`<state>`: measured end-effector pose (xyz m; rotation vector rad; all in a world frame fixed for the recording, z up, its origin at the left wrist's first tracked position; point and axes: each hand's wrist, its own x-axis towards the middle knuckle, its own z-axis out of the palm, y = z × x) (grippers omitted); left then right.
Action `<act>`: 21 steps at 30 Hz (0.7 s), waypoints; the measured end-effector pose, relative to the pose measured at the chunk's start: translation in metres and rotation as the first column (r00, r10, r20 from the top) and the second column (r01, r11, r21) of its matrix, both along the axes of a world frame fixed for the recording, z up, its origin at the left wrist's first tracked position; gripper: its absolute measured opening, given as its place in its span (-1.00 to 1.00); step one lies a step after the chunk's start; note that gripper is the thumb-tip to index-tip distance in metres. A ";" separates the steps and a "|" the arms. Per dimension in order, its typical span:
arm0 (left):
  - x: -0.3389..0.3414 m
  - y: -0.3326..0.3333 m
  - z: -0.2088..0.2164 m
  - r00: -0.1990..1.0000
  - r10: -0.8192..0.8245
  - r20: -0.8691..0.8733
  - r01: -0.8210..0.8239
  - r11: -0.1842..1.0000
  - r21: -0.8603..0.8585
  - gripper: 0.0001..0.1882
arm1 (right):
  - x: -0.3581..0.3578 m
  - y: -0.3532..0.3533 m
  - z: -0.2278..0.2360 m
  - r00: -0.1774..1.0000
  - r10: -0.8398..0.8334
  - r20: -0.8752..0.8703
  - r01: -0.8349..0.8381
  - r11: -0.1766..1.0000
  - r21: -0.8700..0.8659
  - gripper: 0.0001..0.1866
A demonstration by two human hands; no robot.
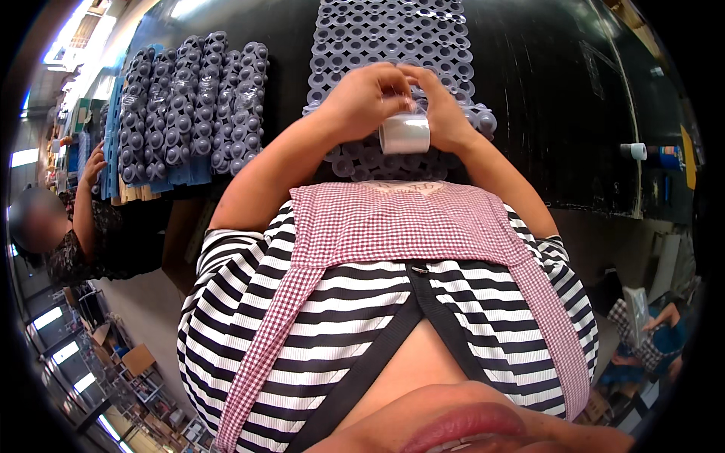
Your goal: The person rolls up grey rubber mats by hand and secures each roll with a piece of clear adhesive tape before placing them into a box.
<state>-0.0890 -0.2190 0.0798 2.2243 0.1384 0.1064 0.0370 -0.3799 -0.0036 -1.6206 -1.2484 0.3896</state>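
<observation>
Both hands meet over a grey-purple bath mat [389,34] with rows of round suction cups, its near end bunched or rolled beneath them. My left hand [370,94] has its fingers curled together at the fingertips of the other hand; whatever they pinch is too small to make out. Against the inner side of my right hand [442,109] rests a wide roll of clear tape [405,136]. The right fingers bend over toward the left ones, and the hand appears to hold the roll. Part of the mat's near end is hidden by my hands and the roll.
Several rolled suction-cup mats [192,102] stand side by side on the left of the black table [544,98]. A small white roll [633,152] and a blue one [666,157] lie far right. One co-worker [83,226] stands at left, another [653,336] at lower right.
</observation>
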 end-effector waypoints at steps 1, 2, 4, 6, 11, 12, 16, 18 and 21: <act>0.008 0.005 -0.002 0.990 0.068 -0.123 -0.088 0.982 -0.165 -0.83 | -0.011 -0.006 -0.002 1.000 -0.019 0.008 0.018 0.998 0.065 0.12; 0.017 0.014 -0.016 0.992 0.080 -0.098 -0.091 0.990 -0.108 -0.78 | -0.017 -0.013 -0.003 0.991 -0.057 0.125 0.048 0.996 0.075 0.29; 0.033 0.021 -0.028 0.951 0.105 -0.290 -0.115 0.993 -0.016 -0.69 | -0.030 -0.027 -0.002 0.953 -0.084 0.292 0.056 0.993 0.105 0.56; 0.036 0.026 -0.060 0.931 0.075 -0.358 -0.052 0.996 0.073 -0.67 | -0.044 -0.038 0.000 0.951 -0.051 0.304 0.024 0.996 0.092 0.47; 0.021 0.025 -0.081 0.981 0.152 -0.122 -0.068 0.853 0.517 -0.59 | -0.046 -0.043 -0.006 0.944 -0.010 0.329 0.035 0.997 -0.072 0.18; 0.020 0.028 -0.068 0.973 0.163 -0.166 -0.070 0.886 0.458 -0.60 | -0.040 -0.039 -0.009 0.947 0.005 0.322 0.030 0.994 -0.105 0.17; -0.015 0.037 -0.055 0.977 0.180 0.112 -0.206 0.931 0.301 -0.71 | -0.002 -0.005 -0.011 0.995 0.033 0.092 -0.007 0.962 -0.274 0.02; -0.039 0.026 -0.061 0.950 0.049 0.309 -0.164 0.919 0.360 -0.72 | 0.029 0.016 -0.022 0.993 0.013 -0.120 -0.053 0.942 -0.333 -0.11; -0.061 0.002 -0.072 0.907 -0.085 0.412 -0.188 0.794 0.578 -0.61 | 0.064 0.052 -0.008 0.885 -0.015 -0.466 -0.104 0.968 -0.229 -0.38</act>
